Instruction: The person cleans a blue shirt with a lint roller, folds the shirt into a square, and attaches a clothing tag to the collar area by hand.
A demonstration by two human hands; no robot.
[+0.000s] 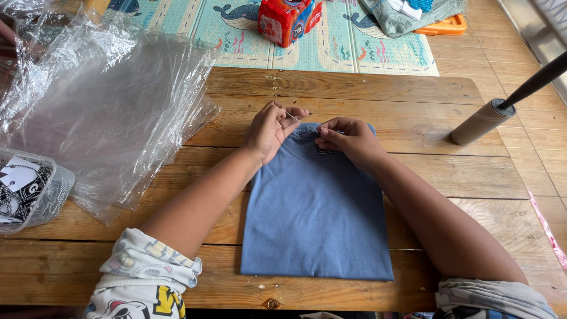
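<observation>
A folded blue T-shirt [316,207] lies flat on the wooden table [366,88], collar end away from me. My left hand [269,130] and my right hand [348,140] rest at the collar. Between their pinched fingers runs a thin silver ball chain [301,122], stretched taut over the neckline. A small dark tag [323,150] sits under my right thumb at the collar, mostly hidden.
A heap of clear plastic bags [106,100] covers the table's left side. A clear tub [29,189] of black-and-white tags and chains stands at the left edge. A cardboard tube [481,121] on a dark rod leans at the right. Beyond the table lie a play mat [354,47] and a red toy [286,20].
</observation>
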